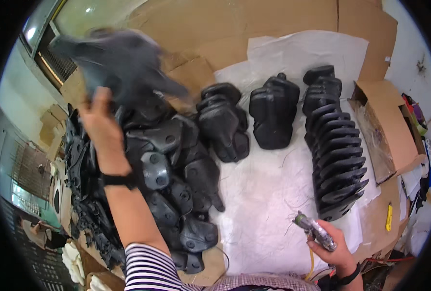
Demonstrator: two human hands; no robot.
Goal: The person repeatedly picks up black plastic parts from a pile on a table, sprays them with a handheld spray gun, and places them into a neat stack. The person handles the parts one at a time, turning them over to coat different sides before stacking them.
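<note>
My left hand (100,123) is raised at the upper left and grips a black moulded piece (121,63), blurred by motion. Below it lies a heap of similar black moulded pieces (156,169), some with round dimples. At the lower right, my right hand (335,245) is wrapped around a silver pistol-like hand tool (317,231) with a green front end, pointing up and left. A yellow hose (312,264) hangs beneath that tool. White sheeting (268,203) lies under and beside the tool.
A long row of nested black pieces (336,150) runs down the sheet's right side. Two shorter stacks, one left (222,121) and one central (274,111), stand at the back. Further right are an open cardboard box (394,123) and a yellow cutter knife (389,217).
</note>
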